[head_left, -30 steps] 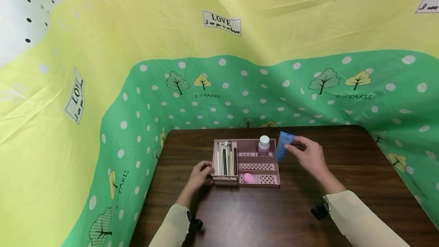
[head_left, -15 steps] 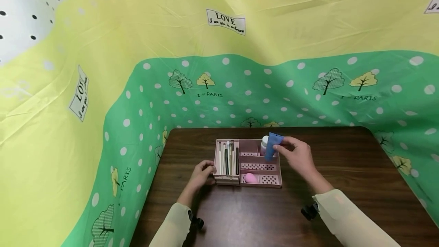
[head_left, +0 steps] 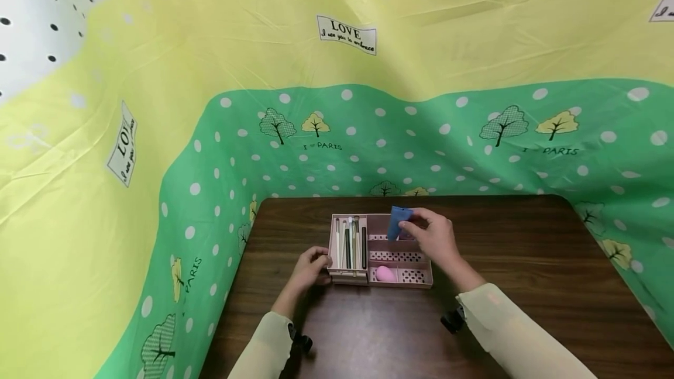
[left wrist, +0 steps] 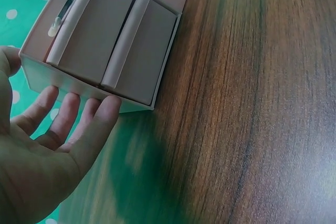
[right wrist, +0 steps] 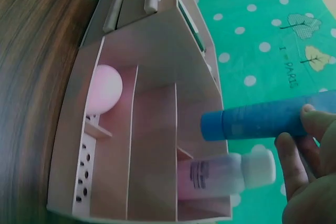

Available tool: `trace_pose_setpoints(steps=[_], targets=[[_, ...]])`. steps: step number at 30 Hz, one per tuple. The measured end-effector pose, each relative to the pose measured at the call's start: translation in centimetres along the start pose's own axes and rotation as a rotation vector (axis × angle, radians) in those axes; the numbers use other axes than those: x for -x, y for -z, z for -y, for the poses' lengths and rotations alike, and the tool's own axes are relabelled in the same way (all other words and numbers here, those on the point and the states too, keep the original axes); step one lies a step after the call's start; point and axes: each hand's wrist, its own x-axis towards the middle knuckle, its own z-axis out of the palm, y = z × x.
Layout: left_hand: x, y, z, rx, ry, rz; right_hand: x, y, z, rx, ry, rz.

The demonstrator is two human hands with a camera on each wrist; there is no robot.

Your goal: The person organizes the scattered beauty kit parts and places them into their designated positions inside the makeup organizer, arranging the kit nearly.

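A pink cosmetics organizer point(head_left: 398, 286) stands on the table, with slim makeup brushes point(head_left: 350, 244) in its left part. My left hand point(head_left: 308, 266) rests its fingertips against the organizer's left side; the left wrist view shows the fingers point(left wrist: 68, 111) fairly straight along the wall, below two drawers point(left wrist: 94, 32). Above the back compartments, my right hand point(head_left: 438, 237) pinches a blue squeeze tube point(head_left: 398, 222) between thumb and fingers, cap downward. In the right wrist view the tube point(right wrist: 257, 120) is over the back row, beside a white-capped bottle point(right wrist: 215, 176) standing in its compartment.
A pink makeup sponge point(head_left: 385, 274) sits in the front compartment. The middle row and a front section with a perforated floor point(head_left: 413, 276) show nothing in them. Behind the dark wooden table point(head_left: 379, 332) hangs a green and yellow printed curtain point(head_left: 337, 133).
My right hand has carried the blue tube leftward, from the right of the organizer to over its back row, passing in front of the bottle. My left hand stays at the organizer's side.
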Motion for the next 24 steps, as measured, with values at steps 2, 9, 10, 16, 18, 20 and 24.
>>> trace_pose_setpoints(steps=[2, 9, 10, 16, 18, 20, 24], targets=[[0.0, 0.0, 0.0, 0.003, 0.001, -0.003, -0.1, -0.5, 0.2, -0.012, -0.008, 0.01], [0.1, 0.0, 0.0, 0.005, 0.002, -0.004, -0.4, -2.3, 0.3, -0.03, -0.039, 0.014], [0.1, 0.0, 0.0, 0.005, 0.004, -0.005, -0.5, -2.5, 0.4, -0.03, -0.043, 0.016], [0.0, 0.1, 0.1, 0.002, 0.004, -0.006, -0.9, -3.7, 0.6, 0.008, -0.063, 0.038], [-0.1, 0.1, 0.2, 0.001, 0.001, -0.004, -0.9, -4.1, 0.6, 0.028, -0.062, 0.047], [-0.1, 0.0, 0.1, 0.0, -0.002, -0.003, -1.0, -4.4, 0.5, 0.045, -0.063, 0.048], [-0.1, 0.0, 0.1, 0.002, -0.002, -0.002, -1.2, -5.0, 0.4, 0.068, -0.07, 0.047]])
